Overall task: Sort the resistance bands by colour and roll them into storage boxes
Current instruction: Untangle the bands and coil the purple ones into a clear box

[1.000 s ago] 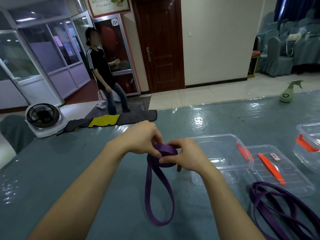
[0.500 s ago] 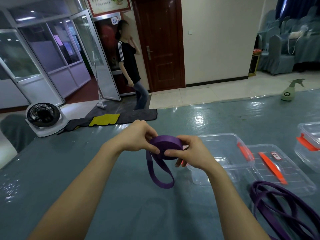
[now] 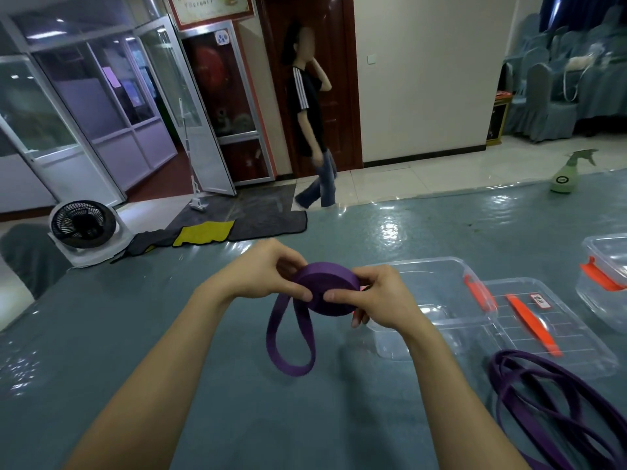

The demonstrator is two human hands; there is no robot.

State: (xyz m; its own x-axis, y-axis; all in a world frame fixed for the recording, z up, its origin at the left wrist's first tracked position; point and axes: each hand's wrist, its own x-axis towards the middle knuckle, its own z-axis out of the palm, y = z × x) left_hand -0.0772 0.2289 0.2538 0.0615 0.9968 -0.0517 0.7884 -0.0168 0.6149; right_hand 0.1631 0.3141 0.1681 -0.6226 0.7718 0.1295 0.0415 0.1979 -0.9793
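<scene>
Fingers [image 3: 355, 319] of the right hand [image 3: 383, 300] are curled round the rolled part of a purple resistance band [image 3: 325, 288], thumb pressed on its side; the left hand [image 3: 261, 274] pinches the same roll from the other side, thumb and fingertips clamped on its edge. The 2 hands hold the roll in the air above the shiny grey-green table [image 3: 152, 351].

Nearest, at the lower right, a pile of loose purple bands [image 3: 559, 405] lies tangled on the table. From the roll the unrolled tail hangs down as 1 loop [image 3: 288, 347]; whether its lower end touches the table cannot be told. Just right of the hands sits 1 clear storage box [image 3: 420, 266], open, with an orange clip on its right rim. Beside it to the right lies a clear lid [image 3: 573, 330] with an orange clip and a small label, its near edge next to the loose pile. A 2nd clear box [image 3: 607, 276] with an orange clip is cut off by the right edge.

Farther off, at the table's far edge, stands a pale green spray bottle [image 3: 565, 178]. On the floor beyond are a white fan [image 3: 83, 228], a yellow cloth [image 3: 203, 232] and a dark mat [image 3: 268, 212]. A person [image 3: 305, 96] in a black shirt with striped sleeves walks past a brown door [image 3: 342, 79].
</scene>
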